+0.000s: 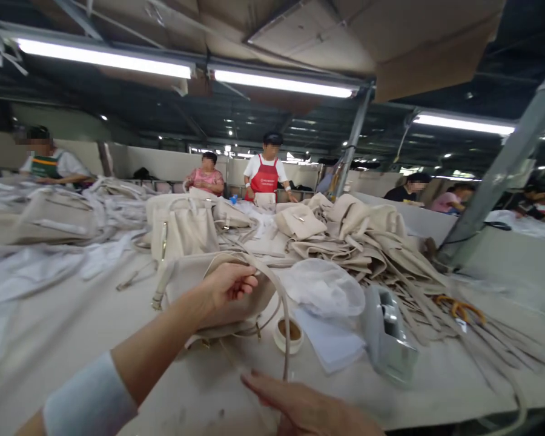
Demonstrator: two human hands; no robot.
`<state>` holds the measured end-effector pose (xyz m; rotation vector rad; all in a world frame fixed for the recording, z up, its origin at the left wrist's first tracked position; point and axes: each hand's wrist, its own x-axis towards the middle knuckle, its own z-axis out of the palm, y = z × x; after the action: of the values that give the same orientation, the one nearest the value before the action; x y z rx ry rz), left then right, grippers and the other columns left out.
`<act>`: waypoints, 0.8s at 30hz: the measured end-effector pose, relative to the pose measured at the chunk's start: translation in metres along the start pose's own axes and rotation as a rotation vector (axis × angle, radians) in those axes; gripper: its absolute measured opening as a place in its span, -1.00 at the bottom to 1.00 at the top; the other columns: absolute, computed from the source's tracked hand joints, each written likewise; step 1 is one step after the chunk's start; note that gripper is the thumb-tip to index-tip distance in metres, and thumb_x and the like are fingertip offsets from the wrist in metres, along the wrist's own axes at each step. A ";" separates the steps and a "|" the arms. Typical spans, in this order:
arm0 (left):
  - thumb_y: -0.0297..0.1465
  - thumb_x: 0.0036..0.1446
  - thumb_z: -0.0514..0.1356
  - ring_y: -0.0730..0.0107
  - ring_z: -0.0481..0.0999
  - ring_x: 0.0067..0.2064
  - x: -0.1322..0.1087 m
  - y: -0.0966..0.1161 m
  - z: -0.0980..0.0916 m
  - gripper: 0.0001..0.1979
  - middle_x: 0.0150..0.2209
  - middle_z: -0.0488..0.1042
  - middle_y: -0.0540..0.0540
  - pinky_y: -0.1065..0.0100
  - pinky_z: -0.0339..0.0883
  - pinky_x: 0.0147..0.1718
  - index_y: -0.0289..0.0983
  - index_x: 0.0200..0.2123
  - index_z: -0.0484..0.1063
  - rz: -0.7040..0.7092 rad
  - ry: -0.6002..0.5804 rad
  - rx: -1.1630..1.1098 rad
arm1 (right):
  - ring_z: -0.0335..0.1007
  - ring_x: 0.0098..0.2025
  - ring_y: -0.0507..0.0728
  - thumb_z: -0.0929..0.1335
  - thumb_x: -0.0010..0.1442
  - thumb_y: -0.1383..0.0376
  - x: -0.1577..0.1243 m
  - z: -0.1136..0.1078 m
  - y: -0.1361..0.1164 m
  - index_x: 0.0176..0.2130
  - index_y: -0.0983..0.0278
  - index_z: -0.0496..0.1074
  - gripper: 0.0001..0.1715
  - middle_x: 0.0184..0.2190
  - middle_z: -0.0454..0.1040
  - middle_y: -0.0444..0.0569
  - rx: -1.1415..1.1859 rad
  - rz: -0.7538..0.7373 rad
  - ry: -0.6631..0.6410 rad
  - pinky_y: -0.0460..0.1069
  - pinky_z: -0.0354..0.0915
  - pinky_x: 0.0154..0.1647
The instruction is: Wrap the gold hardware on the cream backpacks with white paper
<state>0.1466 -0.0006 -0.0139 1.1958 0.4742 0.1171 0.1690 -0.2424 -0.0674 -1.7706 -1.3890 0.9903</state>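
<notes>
In front of me a beige handbag (pixel 181 281) lies on its side on the table. My left hand (pixel 231 283) is over it, fingers closed in a pinch at the bag's strap (pixel 282 303). From there the thin beige strap arches right and runs down toward my right hand (pixel 300 402). The right hand is low at the front, its fingers stretched out to the left beside the strap; the strap's lower part is hidden behind it. A small round tub (pixel 278 339) with brown contents stands just behind the strap.
Another beige bag (pixel 188 227) stands behind, and a pile of beige bag pieces (pixel 367 242) lies right. Nearby are crumpled white wrapping (pixel 324 287), white sheets (pixel 329 339), a clear-and-grey dispenser-like box (pixel 390 339) and orange-handled scissors (pixel 458 307). Co-workers (pixel 267 175) are across the table.
</notes>
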 end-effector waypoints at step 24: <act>-0.61 0.23 0.10 0.65 0.34 -0.72 -0.063 0.182 0.005 -0.78 -0.70 0.38 0.05 0.67 0.16 -0.76 -0.38 -0.47 0.41 0.468 0.073 -0.262 | 0.43 0.10 0.24 0.27 0.30 0.15 0.079 -0.033 -0.056 0.03 0.21 0.49 -0.61 0.06 0.51 0.09 -0.113 -0.471 0.465 0.11 0.35 0.13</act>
<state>0.1214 0.0419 0.1728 1.0276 0.2254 0.6082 0.1829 -0.1549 -0.0161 -1.5137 -1.4685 0.2347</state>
